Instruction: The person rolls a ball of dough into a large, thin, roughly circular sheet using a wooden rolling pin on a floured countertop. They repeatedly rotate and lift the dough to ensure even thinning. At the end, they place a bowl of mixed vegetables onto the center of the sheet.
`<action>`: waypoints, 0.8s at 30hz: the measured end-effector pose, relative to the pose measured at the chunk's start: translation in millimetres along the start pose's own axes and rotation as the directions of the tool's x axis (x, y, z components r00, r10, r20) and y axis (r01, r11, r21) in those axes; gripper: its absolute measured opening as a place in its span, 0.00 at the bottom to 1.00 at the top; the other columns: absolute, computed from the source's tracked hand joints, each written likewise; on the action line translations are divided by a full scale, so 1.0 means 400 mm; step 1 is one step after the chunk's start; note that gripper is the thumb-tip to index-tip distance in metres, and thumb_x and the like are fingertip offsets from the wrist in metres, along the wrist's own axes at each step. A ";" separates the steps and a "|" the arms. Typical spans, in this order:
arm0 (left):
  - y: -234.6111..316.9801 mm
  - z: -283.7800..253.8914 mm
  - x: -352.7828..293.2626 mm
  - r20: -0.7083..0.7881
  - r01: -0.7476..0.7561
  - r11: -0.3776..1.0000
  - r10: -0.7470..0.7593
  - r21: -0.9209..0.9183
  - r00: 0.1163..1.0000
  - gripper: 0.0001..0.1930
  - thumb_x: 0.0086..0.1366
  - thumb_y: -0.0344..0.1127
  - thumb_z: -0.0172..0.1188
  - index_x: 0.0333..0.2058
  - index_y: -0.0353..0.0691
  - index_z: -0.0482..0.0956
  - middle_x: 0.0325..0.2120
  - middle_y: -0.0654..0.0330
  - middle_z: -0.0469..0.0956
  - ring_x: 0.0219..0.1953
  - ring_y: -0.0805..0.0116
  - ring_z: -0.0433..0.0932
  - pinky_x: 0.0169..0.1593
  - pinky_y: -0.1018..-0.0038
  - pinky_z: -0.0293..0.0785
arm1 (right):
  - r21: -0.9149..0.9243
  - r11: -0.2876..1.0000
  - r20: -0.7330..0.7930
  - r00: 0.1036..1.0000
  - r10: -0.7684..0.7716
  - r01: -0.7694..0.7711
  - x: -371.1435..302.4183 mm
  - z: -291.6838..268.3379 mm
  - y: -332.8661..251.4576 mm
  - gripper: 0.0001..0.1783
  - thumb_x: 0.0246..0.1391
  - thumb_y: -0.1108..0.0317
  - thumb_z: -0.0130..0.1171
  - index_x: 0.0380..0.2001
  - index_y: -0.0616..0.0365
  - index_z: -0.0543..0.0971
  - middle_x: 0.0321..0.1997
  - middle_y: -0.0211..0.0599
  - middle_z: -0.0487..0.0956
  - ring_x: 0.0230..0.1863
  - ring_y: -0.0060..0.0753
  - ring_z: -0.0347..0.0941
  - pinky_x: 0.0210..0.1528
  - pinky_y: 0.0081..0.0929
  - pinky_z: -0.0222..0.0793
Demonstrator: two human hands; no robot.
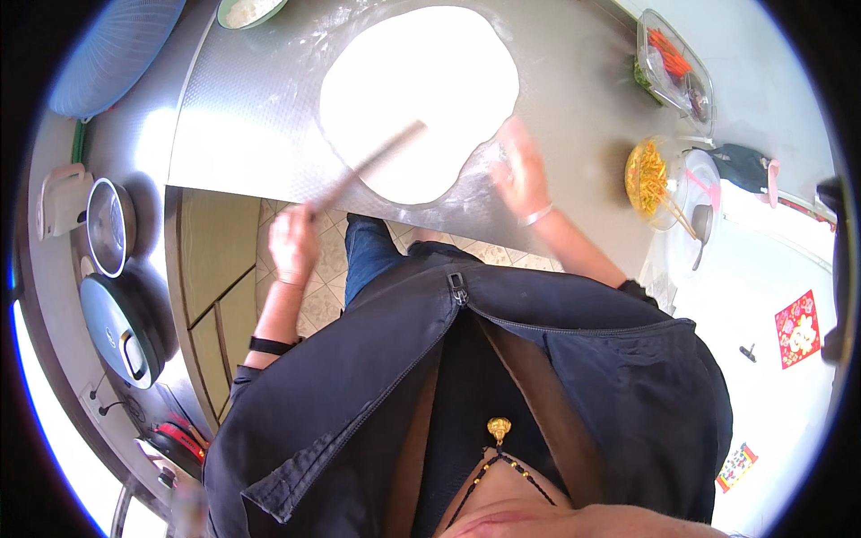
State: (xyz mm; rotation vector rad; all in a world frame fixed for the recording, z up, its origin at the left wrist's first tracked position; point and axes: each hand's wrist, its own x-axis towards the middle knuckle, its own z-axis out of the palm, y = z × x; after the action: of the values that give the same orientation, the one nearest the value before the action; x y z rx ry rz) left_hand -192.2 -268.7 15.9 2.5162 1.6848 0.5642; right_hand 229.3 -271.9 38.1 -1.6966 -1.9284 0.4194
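Note:
A large, thin, pale sheet of dough [430,76], roughly round, lies on the metal worktop in front of me. My left hand [294,242] is closed around the near end of a wooden rolling pin [363,170], which slants up and right with its far end over the dough. Motion blurs the pin a little. My right hand [522,175] is beside the dough's right edge, blurred too, with its fingers stretched out and nothing seen in them. Whether those fingertips touch the dough I cannot tell.
Flour dusts the worktop [583,134]. A bowl of white stuff [249,11] stands far left. At right are a glass bowl of yellow shreds [653,172] and a clear container with orange strips [671,54]. Pans [121,330] and a metal bowl [111,227] line the left counter.

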 end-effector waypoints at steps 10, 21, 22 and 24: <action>-0.269 0.018 0.246 -0.027 0.319 0.914 -0.323 0.250 0.946 0.26 0.60 0.35 0.60 0.58 0.39 0.67 0.47 0.51 0.72 0.51 0.53 0.71 0.47 0.60 0.73 | 0.324 0.421 0.152 0.486 0.861 -0.847 0.467 0.081 0.313 0.34 0.51 0.61 0.66 0.57 0.66 0.67 0.51 0.49 0.76 0.43 0.36 0.78 0.40 0.31 0.75; -0.008 0.186 0.507 0.633 0.739 0.602 -0.453 -0.303 0.628 0.17 0.56 0.35 0.65 0.41 0.33 0.76 0.29 0.52 0.78 0.31 0.64 0.78 0.34 0.66 0.74 | 0.589 0.138 0.560 0.525 0.641 -0.797 0.424 0.017 0.291 0.20 0.53 0.61 0.66 0.45 0.61 0.75 0.39 0.35 0.80 0.39 0.28 0.79 0.45 0.29 0.77; -0.023 0.188 0.516 0.548 0.535 0.830 -0.376 -0.159 0.747 0.14 0.56 0.36 0.65 0.37 0.32 0.77 0.25 0.53 0.78 0.29 0.65 0.78 0.33 0.66 0.73 | 0.575 0.163 0.550 0.526 0.648 -0.802 0.414 0.016 0.289 0.20 0.53 0.62 0.66 0.45 0.61 0.76 0.39 0.36 0.81 0.39 0.29 0.79 0.44 0.29 0.77; -0.044 0.196 0.540 0.378 0.369 0.893 -0.259 -0.256 0.889 0.14 0.55 0.38 0.64 0.30 0.31 0.77 0.22 0.51 0.77 0.25 0.68 0.77 0.31 0.67 0.72 | 0.562 0.179 0.568 0.534 0.627 -0.808 0.402 0.023 0.291 0.19 0.53 0.62 0.65 0.43 0.63 0.77 0.39 0.37 0.81 0.37 0.32 0.80 0.42 0.30 0.78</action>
State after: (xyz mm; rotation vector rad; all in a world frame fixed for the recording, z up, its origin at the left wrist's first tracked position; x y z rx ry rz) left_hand -109.3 -54.5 -4.2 1.9226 1.6659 0.3239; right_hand 307.6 -94.5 -4.5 -1.7884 -0.5428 1.6216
